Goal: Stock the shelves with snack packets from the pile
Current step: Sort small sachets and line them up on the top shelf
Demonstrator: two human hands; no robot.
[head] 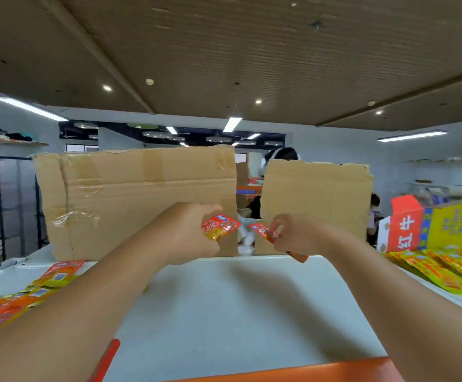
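An orange rim fronts the white shelf. Over the shelf's far end, the left hand grips one packet and the right hand pinches a second packet. Both look light, floppy and slick, so I'd hold them by a sealed edge.

Two hands, two held packets — two cardboards

Head camera, wide-angle, faces forward over white shelf top, near cardboard sheets.
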